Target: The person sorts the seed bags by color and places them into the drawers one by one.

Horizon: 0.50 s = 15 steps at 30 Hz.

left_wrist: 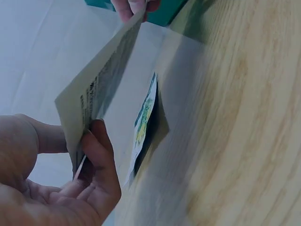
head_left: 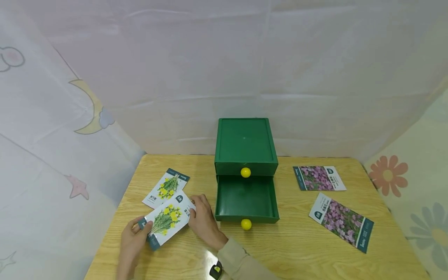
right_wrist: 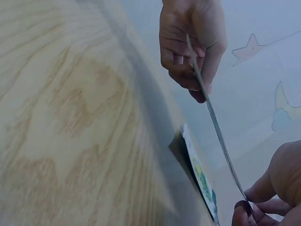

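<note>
I have both hands on one yellow-flower seed packet (head_left: 167, 220), lifted just off the wooden table (head_left: 301, 249) at about 8 o'clock from the green drawer box (head_left: 245, 144). My left hand (head_left: 132, 242) pinches the packet's near corner, thumb on top and fingers under it; my right hand (head_left: 203, 221) pinches the far edge nearest the box. In the left wrist view the packet stands clear of the table, tilted on edge, held at both ends.

A second yellow-flower packet (head_left: 166, 188) lies flat just behind the held one, at about 9 o'clock from the box. Two pink-flower packets sit well apart on the other side, one (head_left: 319, 178) at 3 o'clock and the other (head_left: 341, 221) at 4 o'clock.

The box's lower drawer (head_left: 246, 199) is pulled out and shows a bare green floor; the upper drawer, with its yellow knob (head_left: 245, 172), is closed.

I judge this to be the pick-up step of sorting packets. The next move would call for carrying the packet toward 3 o'clock, over the drawer's front wall, then laying it flat.

The packets carry dark teal bands with print; the writing is too small to read.
</note>
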### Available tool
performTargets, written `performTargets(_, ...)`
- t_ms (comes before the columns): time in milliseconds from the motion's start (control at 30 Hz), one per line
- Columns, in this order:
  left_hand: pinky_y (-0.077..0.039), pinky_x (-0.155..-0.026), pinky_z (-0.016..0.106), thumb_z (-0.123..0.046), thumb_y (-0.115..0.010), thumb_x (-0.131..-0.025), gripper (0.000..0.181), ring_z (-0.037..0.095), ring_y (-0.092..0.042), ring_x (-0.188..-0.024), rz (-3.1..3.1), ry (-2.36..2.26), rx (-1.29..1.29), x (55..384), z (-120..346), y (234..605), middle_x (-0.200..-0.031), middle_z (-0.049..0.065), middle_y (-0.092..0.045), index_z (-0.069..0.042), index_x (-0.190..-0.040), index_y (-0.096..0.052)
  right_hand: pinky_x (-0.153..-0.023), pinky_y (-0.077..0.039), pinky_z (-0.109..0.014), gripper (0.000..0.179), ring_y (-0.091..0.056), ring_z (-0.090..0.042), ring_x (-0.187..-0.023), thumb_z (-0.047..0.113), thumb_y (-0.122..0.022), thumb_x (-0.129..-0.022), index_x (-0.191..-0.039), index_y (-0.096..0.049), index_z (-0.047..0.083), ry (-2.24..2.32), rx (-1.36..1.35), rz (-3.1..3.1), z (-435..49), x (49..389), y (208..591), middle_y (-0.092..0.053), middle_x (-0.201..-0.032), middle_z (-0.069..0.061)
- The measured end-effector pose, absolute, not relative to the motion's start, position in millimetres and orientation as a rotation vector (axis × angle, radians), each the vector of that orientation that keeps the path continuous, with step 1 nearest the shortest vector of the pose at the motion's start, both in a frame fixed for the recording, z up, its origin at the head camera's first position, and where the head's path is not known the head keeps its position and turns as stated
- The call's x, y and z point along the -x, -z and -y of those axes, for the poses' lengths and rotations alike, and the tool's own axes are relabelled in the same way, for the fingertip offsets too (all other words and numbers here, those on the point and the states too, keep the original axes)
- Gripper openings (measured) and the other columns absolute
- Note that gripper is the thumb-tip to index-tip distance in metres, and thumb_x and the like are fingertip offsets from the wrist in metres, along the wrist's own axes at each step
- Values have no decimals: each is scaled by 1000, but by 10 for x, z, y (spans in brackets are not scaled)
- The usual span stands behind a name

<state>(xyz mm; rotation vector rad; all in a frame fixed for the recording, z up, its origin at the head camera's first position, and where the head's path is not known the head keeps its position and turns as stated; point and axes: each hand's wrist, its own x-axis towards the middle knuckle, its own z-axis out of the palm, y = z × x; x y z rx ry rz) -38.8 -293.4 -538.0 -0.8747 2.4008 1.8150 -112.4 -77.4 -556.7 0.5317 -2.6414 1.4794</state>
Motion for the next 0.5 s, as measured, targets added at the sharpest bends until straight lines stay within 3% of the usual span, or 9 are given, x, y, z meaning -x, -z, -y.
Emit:
performTargets(200, -56, -71, 25, -25, -62, -97, 62, 8, -65, -83, -2385, -1894, 818, 388, 2997, 5281, -136, 30, -47, 1, -145, -33, -68, -49, -21, 31, -54, -12, -86, -1, -56, -94, -124, -59, 3, -1601, -558, 2555, 760, 1103, 5424, -58, -109, -7)
performTargets(500, -57, -71, 31, -31, -65, -95, 67, 11, -68, -86, -2335, -1915, 784, 369, 3072, 5019, -132, 23, -52, -6, -146, -30, -57, -50, -18, 18, -57, -5, -74, 2, -58, -94, -112, -60, 5, -1758, -595, 2463, 739, 1039, 5156, -59, -99, -4)
